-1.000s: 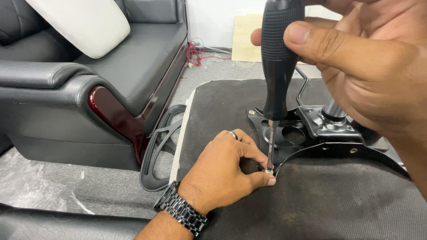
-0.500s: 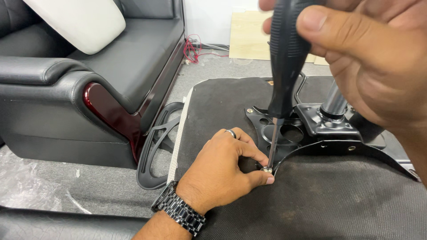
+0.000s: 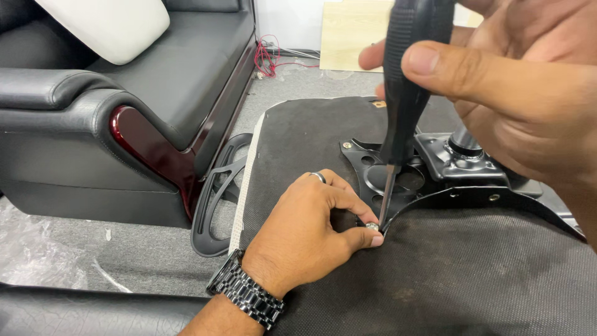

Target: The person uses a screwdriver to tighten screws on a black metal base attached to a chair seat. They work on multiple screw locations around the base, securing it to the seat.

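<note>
An upturned chair seat (image 3: 448, 280) covered in dark fabric lies before me, with a black metal mechanism plate (image 3: 435, 180) fixed on it. My right hand (image 3: 510, 93) grips the black handle of a screwdriver (image 3: 404, 81), held upright with its tip on a small silver screw (image 3: 372, 226) at the plate's near corner. My left hand (image 3: 311, 236), with a ring and a dark metal wristwatch, rests on the fabric and pinches that screw between thumb and forefinger.
A black leather sofa (image 3: 93, 124) with dark red wood trim and a white cushion (image 3: 112, 25) stands at the left. A black plastic armrest frame (image 3: 214, 205) lies on the grey floor beside the seat. Red wires (image 3: 270, 56) and a pale wooden board (image 3: 351, 34) sit at the back.
The view has shifted slightly and the screwdriver handle now stands a little further right and higher. My left hand keeps its pinch on the screw.
</note>
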